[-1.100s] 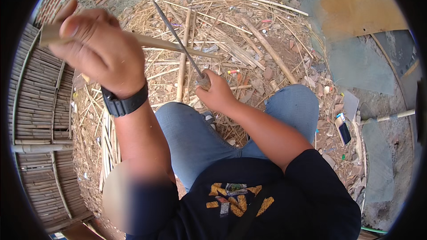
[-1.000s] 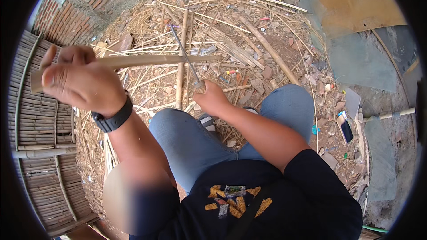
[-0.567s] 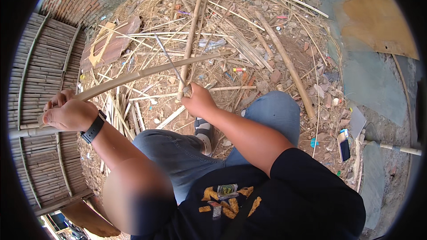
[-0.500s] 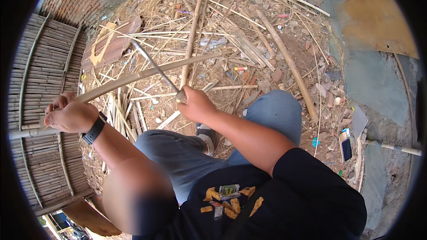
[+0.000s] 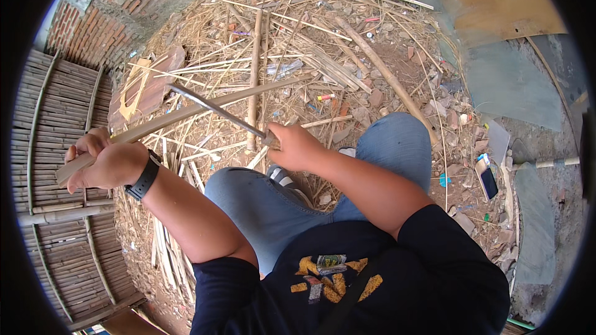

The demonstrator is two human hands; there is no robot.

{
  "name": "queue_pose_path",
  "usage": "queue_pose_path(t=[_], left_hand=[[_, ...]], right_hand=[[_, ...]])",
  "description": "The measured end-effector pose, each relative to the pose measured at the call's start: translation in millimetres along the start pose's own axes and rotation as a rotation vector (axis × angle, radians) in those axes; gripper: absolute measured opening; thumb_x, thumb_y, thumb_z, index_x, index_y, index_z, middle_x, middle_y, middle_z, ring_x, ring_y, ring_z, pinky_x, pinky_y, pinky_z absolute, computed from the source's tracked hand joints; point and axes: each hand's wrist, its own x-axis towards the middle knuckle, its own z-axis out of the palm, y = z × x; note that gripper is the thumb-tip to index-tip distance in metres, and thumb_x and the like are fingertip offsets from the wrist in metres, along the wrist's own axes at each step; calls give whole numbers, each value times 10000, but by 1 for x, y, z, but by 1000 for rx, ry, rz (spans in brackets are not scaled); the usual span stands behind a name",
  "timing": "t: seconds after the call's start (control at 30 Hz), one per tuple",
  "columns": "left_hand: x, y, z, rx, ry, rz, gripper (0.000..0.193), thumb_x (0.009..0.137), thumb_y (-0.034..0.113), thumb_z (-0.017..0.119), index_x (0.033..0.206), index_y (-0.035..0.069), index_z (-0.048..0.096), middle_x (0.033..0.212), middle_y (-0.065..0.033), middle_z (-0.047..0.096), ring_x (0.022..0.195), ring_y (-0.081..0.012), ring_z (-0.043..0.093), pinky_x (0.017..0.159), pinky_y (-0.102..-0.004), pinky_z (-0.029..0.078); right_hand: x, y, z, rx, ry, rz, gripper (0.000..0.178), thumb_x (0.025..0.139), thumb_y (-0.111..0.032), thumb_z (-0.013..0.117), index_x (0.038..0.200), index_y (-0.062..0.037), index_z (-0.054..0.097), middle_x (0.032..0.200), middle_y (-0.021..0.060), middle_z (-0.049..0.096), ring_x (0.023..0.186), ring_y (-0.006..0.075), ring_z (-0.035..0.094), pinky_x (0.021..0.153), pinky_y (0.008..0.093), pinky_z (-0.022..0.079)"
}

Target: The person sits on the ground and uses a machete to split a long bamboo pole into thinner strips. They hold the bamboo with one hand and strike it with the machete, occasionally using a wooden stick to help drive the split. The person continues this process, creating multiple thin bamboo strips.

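Nearest to you, blue denim jeans (image 5: 257,195) cover your bent knees. Just beyond, your right hand (image 5: 295,147) has its grip closed around the short handle of a long, narrow, grey metal blade (image 5: 217,110). To its left, the grip of your left hand (image 5: 107,162) is closed on the near end of a long, flat, tan bamboo strip (image 5: 167,121), which slants away over the littered ground. The blade crosses above the strip; whether they touch cannot be told. For sound control, hold the strip against twisting, keep the left fingers out of the blade's line, and direct the edge away from wrist and knees, with even pressure. Farther off lie a round, pale-brown bamboo pole (image 5: 255,62) and a clear, crumpled plastic piece (image 5: 284,69), possibly a container; its contents, if any, cannot be made out.
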Motion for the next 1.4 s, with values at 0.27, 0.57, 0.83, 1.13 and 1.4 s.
queue_pose_path(t=[0.27, 0.57, 0.83, 1.13, 1.4], left_hand=[[15, 17, -25, -46, 76, -123, 569, 986, 672, 264, 871, 141, 432, 575, 4, 326, 453, -147, 281, 513, -313, 291], [43, -31, -83, 56, 249, -187, 590, 983, 675, 242, 861, 129, 429, 578, 9, 308, 467, -143, 215, 465, -280, 238], [42, -36, -91, -66, 154, -214, 596, 970, 699, 258, 859, 143, 441, 556, 9, 319, 457, -139, 235, 467, -278, 229], [34, -15, -79, -267, -159, -320, 600, 950, 717, 293, 808, 161, 470, 550, 17, 341, 482, -130, 282, 556, -322, 290], [54, -24, -107, -563, -427, -402, 629, 901, 758, 348, 730, 179, 524, 537, 49, 346, 466, -121, 299, 548, -312, 264]], right_hand=[[26, 6, 5, -36, -61, 223, 370, 782, -189, 680, 1048, 41, 564, 913, 252, 664, 870, 401, 669, 758, 469, 518], [56, 30, 55, -94, -90, 100, 385, 789, -168, 665, 1100, 29, 553, 804, 242, 647, 786, 410, 659, 716, 477, 508], [43, 6, 53, -113, -61, 86, 326, 801, -175, 668, 1040, 9, 545, 775, 214, 646, 715, 381, 664, 643, 472, 491], [56, 55, 26, -169, 28, 259, 322, 769, -175, 685, 1022, -15, 568, 876, 234, 657, 856, 400, 659, 745, 501, 508], [37, -1, 16, -36, -209, -48, 349, 801, -224, 691, 1074, -22, 610, 898, 198, 672, 859, 344, 668, 748, 427, 515]])
